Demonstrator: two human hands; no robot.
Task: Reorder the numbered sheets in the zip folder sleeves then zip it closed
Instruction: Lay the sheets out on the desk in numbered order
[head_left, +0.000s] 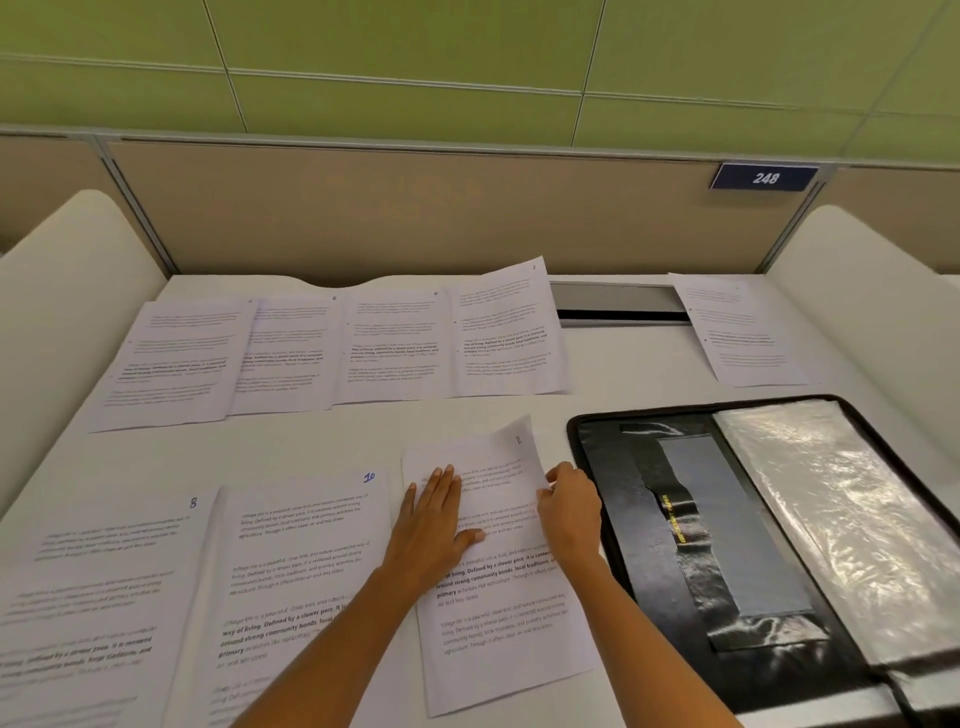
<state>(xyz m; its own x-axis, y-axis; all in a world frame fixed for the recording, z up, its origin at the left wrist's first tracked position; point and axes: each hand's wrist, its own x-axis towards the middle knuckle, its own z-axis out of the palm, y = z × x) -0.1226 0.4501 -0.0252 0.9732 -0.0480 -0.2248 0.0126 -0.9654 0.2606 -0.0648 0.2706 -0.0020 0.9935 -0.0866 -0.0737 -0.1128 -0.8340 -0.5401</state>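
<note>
Numbered sheets (395, 348) lie spread over the table (322, 447) so their numbers show, beside the open zip folder (613, 467) at right; left hand (431, 519) presses flat on the nearest sheet (498, 623), right hand (569, 506) pinches its edge, probably to lift it.

Papers and a folder lay on the white desk (322, 452).
A row of four sheets (332, 353) lined its far side, a lone sheet (743, 332) far right; sheet 8 (104, 571), sheet 10 (301, 561) and a middle sheet (498, 639) lay nearer, beside the open zip folder (649, 519).

Even bright light, wide-angle edge bending
</note>
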